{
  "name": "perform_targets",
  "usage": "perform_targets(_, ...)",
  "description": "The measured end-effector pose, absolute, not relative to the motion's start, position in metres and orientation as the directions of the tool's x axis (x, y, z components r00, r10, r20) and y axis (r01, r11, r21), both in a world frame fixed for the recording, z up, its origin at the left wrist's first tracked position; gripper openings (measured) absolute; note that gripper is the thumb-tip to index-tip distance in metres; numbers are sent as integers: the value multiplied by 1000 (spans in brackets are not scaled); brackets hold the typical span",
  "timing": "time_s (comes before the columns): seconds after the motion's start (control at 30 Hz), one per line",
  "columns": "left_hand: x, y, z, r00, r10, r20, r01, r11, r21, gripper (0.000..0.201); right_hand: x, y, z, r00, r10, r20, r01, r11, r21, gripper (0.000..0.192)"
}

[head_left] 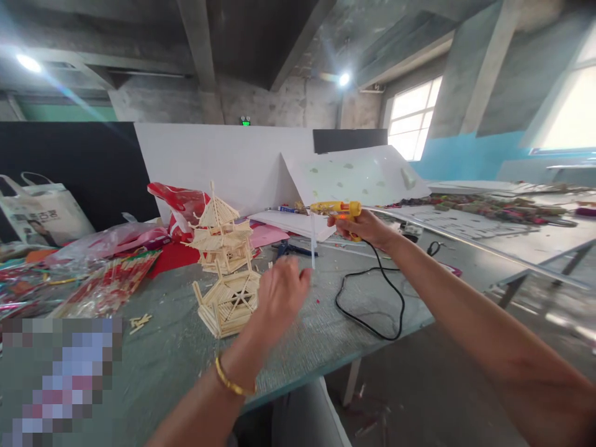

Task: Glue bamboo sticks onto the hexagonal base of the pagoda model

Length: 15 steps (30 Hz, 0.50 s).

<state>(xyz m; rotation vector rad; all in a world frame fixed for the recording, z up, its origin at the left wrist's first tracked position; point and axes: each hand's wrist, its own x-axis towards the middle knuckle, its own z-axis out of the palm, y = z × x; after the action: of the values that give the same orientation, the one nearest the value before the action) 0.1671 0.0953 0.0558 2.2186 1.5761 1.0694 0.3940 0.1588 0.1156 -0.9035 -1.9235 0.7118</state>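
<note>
My right hand is closed around the handle of a yellow hot glue gun, raised over the table with its nozzle to the left. A black cord loops from it across the tabletop. Below the nozzle a pale translucent strip stands out; I cannot tell what it is. My left hand has curled fingers, mostly hidden, beside a hexagonal base of wooden sticks. Whether it holds anything is hidden. Behind that base stands a tiered pagoda model of the same sticks.
Loose stick pieces lie to the left, near plastic-wrapped materials. A red plastic bag and a dark blue tool sit farther back. A white board leans behind. Another table is on the right.
</note>
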Motion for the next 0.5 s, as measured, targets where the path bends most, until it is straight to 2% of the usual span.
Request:
perform_targets(0.07, 175, 122, 74, 157, 862, 482, 729, -430, 532, 39, 393, 162, 117, -375, 800, 468, 290, 581, -761, 40)
perform_targets(0.17, 189, 159, 89, 166, 894, 415, 681, -409, 607, 51, 389, 165, 121, -391, 783, 485, 246, 596, -764, 37)
perform_targets(0.33, 208, 185, 90, 249, 923, 294, 599, -385, 702, 38, 385, 164, 125, -386, 771, 506, 212, 608, -765, 35)
perform_targets(0.5, 217, 183, 79, 275, 957, 87, 537, -229, 812, 32, 400, 168, 125, -291, 811, 508, 282, 580, -764, 38)
